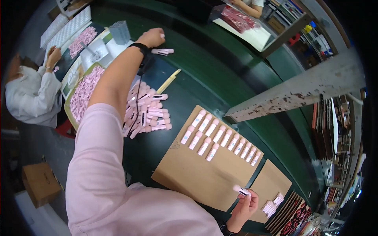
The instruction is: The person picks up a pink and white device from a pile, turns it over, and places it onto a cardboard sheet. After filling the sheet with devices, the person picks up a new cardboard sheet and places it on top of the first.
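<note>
My left arm reaches far across the green table, and my left hand (151,38) is closed there; something small and pale shows at its fingertips. Just below that hand lies a loose pink round-headed stick (163,51). Low on the right, my right hand (245,204) pinches another pink round-headed stick (241,190) between thumb and fingers, with a dark mark on its side. It hovers over the lower right corner of a brown cardboard sheet (197,169). On this sheet several such sticks (212,128) lie in two slanting rows. A loose pile of them (151,114) sits beside my left arm.
A yellow-rimmed bin (69,103) of small pink pieces stands left of my arm. A co-worker in white (33,92) sits beyond it. A rusty metal post (295,92) rises behind the cardboard. Pink striped bundles (269,208) rest on a second cardboard piece (271,179).
</note>
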Available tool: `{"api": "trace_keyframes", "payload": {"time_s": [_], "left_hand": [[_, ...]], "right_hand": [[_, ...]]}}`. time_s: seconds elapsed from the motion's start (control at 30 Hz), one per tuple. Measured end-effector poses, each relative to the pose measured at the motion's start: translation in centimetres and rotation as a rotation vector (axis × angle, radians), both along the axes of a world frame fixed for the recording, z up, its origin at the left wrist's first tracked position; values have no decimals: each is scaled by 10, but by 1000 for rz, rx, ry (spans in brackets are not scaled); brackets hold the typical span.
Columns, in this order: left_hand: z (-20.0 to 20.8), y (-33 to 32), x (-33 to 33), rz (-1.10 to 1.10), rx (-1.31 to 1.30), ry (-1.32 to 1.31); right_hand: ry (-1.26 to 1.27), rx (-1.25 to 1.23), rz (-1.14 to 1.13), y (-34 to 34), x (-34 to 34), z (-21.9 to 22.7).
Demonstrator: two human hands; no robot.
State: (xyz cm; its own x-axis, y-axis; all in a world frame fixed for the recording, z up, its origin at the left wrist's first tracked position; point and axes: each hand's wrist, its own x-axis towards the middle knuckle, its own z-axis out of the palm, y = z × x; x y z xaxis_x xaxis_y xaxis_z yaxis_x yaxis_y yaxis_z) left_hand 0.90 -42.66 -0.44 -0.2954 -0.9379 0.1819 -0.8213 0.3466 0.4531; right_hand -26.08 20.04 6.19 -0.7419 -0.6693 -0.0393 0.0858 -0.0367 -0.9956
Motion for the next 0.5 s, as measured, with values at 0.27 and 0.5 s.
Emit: {"api": "trace_keyframes", "payload": {"time_s": [0.27, 0.5], "left_hand": [[35, 44, -49, -259, 156, -411], [-2, 1, -29, -268, 45, -437]], "right_hand": [[70, 332, -103, -4, 16, 43], [177, 157, 192, -29, 8, 26]]}}
